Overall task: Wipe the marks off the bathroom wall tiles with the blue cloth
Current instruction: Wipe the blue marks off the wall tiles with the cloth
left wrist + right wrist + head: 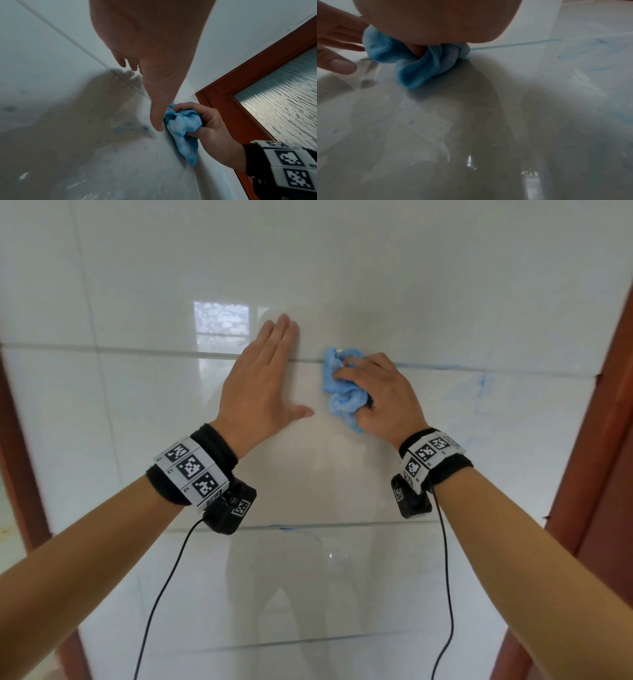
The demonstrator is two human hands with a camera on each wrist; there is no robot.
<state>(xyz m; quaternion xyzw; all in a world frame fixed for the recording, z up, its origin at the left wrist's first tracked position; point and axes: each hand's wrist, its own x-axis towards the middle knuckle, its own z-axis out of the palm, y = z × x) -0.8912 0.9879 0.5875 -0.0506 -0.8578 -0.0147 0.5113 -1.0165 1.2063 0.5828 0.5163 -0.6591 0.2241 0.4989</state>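
A crumpled blue cloth (342,392) is pressed against the glossy white wall tiles (171,412), bunched in my right hand (380,395), whose fingers curl round it. It sits on a horizontal grout line. My left hand (263,381) lies flat on the tile just left of the cloth, fingers straight and together, thumb out. Faint blue marks (479,385) smear the tile to the right of the cloth, and the grout line (445,367) there is tinted blue. The left wrist view shows the cloth (183,125) in the right hand (211,128); the right wrist view shows the cloth (419,65) under the palm.
A red-brown door frame (603,440) runs down the right side, with patterned glass (283,102) beside it. Another red-brown frame edge (20,460) stands at the left. A small blue mark (287,529) sits on the lower grout line. The tiles reflect a window and the person.
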